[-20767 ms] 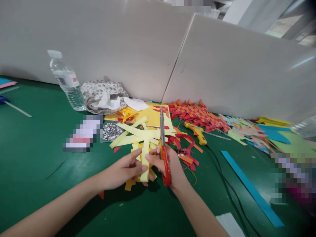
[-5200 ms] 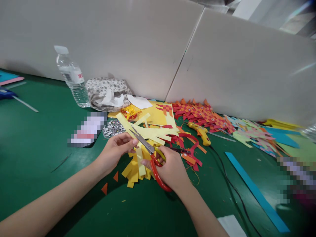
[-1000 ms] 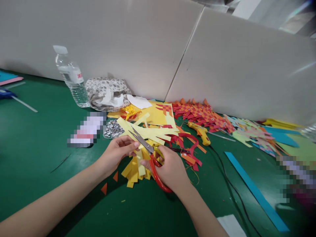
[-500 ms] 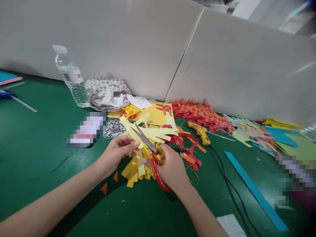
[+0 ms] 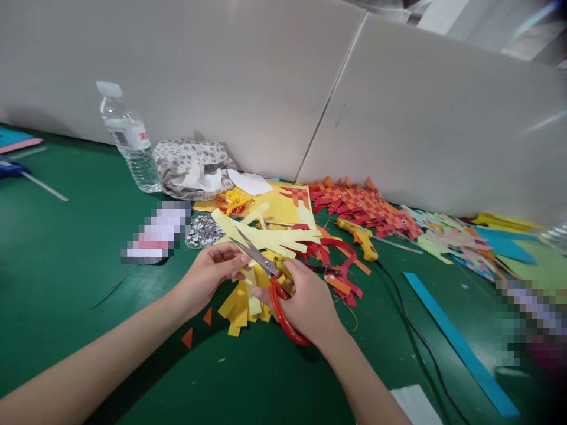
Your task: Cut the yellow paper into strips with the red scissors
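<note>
My left hand (image 5: 219, 268) pinches a pale yellow paper strip (image 5: 224, 221) between thumb and fingers. My right hand (image 5: 305, 301) grips scissors (image 5: 286, 316) with red handles, their blades parted and pointing up and left across the strip near my left fingertips. Whether the blades touch the paper I cannot tell. Under both hands lies a heap of deeper yellow paper strips (image 5: 239, 307). Further pale yellow strips (image 5: 283, 241) fan out just behind the scissors. Two small orange paper triangles (image 5: 187, 338) lie on the green table below my left wrist.
A water bottle (image 5: 133, 147) stands at the back left beside a patterned tissue pouch (image 5: 192, 162). Behind my hands are a bag of googly eyes (image 5: 204, 231) and woven red-orange paper fish (image 5: 363, 206). A yellow glue gun (image 5: 361, 236) trails its cord rightward past a blue strip (image 5: 460, 342).
The scissors have tilted slightly, and their blade tips have shifted left and down toward my left fingers. The strip's upper end has moved a little left.
</note>
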A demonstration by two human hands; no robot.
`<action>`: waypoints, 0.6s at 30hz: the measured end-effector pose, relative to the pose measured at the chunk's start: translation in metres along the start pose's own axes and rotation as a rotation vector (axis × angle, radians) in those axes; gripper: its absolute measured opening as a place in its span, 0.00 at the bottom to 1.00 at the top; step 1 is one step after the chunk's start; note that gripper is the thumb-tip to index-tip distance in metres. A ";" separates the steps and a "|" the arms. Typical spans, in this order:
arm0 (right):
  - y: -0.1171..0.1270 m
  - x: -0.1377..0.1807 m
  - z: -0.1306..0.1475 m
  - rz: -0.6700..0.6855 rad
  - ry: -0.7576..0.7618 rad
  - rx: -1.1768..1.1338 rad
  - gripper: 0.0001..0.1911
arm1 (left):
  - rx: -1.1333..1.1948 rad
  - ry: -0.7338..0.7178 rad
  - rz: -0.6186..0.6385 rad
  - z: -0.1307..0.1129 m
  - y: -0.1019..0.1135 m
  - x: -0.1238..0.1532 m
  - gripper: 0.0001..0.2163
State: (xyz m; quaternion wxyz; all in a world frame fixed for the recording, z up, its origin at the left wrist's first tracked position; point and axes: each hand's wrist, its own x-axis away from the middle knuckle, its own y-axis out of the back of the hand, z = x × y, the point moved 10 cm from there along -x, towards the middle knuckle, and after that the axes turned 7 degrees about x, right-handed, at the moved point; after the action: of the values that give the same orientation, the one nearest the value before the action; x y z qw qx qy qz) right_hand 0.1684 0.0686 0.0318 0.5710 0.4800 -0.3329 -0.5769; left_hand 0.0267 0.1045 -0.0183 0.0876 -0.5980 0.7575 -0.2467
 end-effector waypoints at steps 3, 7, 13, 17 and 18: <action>0.002 0.000 0.001 -0.014 0.003 0.010 0.16 | 0.000 -0.003 0.001 0.000 0.001 0.000 0.05; 0.004 -0.001 0.001 -0.027 0.006 0.008 0.17 | 0.019 -0.003 0.007 0.001 0.000 0.000 0.04; 0.002 0.000 0.001 -0.002 -0.011 -0.016 0.20 | 0.016 0.004 0.023 0.000 -0.002 0.000 0.04; 0.002 -0.001 0.001 0.002 -0.020 -0.034 0.21 | 0.020 0.007 0.018 0.000 -0.003 0.000 0.04; 0.002 -0.001 0.001 0.000 -0.020 -0.035 0.21 | 0.020 0.008 0.016 0.000 -0.003 0.000 0.04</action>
State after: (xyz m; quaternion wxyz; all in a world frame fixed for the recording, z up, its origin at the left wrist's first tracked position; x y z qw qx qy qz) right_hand 0.1680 0.0691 0.0339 0.5759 0.4643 -0.3283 -0.5874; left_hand 0.0292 0.1035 -0.0169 0.0924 -0.5899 0.7602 -0.2560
